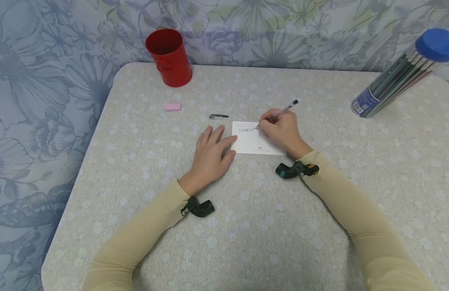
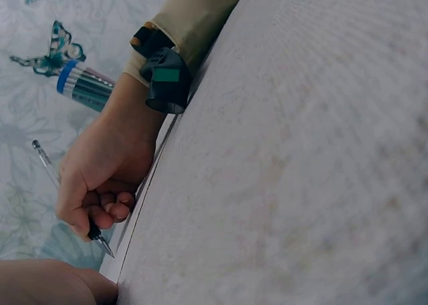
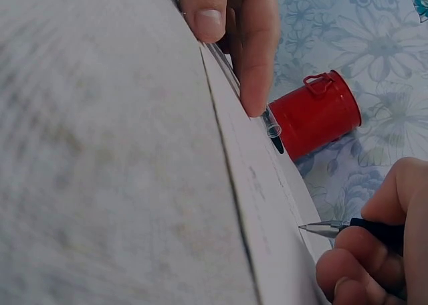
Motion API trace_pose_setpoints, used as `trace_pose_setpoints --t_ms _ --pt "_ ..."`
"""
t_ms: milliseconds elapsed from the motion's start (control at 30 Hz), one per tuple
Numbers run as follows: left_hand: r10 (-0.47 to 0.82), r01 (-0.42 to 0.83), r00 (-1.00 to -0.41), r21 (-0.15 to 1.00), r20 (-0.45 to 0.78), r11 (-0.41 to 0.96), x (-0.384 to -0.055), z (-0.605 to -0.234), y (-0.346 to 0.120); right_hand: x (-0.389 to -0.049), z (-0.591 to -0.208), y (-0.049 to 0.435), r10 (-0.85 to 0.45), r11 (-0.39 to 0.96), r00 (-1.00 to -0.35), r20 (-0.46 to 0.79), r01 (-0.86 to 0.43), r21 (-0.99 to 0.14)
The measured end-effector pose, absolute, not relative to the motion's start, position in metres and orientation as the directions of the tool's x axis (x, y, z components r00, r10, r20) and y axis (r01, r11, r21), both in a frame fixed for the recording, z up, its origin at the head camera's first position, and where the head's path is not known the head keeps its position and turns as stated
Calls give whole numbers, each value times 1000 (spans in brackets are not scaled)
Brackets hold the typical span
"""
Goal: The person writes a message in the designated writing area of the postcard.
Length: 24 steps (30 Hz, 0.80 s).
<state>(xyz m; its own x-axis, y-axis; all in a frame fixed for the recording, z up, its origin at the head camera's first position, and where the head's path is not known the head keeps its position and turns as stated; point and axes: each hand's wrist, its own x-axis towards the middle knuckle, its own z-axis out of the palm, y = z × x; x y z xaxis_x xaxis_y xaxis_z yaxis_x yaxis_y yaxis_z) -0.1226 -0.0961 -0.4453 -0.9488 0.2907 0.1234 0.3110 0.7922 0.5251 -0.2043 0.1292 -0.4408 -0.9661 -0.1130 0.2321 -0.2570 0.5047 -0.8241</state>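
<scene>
In the head view a white card (image 1: 246,143) with a short line of handwriting near its top lies on the table. My right hand (image 1: 282,128) pinches a clear-barrelled pen (image 1: 289,106), its tip at the end of that handwriting. The right wrist view shows the pen's metal tip (image 3: 321,228) at the card's surface. My left hand (image 1: 211,159) lies with fingers spread, thumb and index fingertip at the card's left edge. Just above the left hand lies a pen cap (image 1: 219,117) with a dark clip.
A pink eraser (image 1: 172,107) lies left of the cap. At the back left stands a red metal bucket (image 1: 171,60). Toward the back right is a tube of brushes (image 1: 395,76) with a blue lid. Flowered cloth (image 1: 275,36) hangs behind the table (image 1: 246,226).
</scene>
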Motion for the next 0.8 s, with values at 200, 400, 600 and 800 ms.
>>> trace_pose_setpoints --t_ms 200,400,600,800 --pt "289 308 -950 523 121 795 -123 -446 -96 -205 -441 130 -107 515 -965 239 -259 -817" --pt "289 308 -950 522 120 795 -123 -445 -96 -204 -441 129 -114 500 -967 230 -255 -828" --pt "291 309 -949 522 119 795 -123 -445 -96 -204 -441 129 -110 508 -969 220 -245 -826" --pt "292 311 -949 523 122 794 -123 -444 -96 -205 -441 130 -109 498 -973 206 -233 -835"
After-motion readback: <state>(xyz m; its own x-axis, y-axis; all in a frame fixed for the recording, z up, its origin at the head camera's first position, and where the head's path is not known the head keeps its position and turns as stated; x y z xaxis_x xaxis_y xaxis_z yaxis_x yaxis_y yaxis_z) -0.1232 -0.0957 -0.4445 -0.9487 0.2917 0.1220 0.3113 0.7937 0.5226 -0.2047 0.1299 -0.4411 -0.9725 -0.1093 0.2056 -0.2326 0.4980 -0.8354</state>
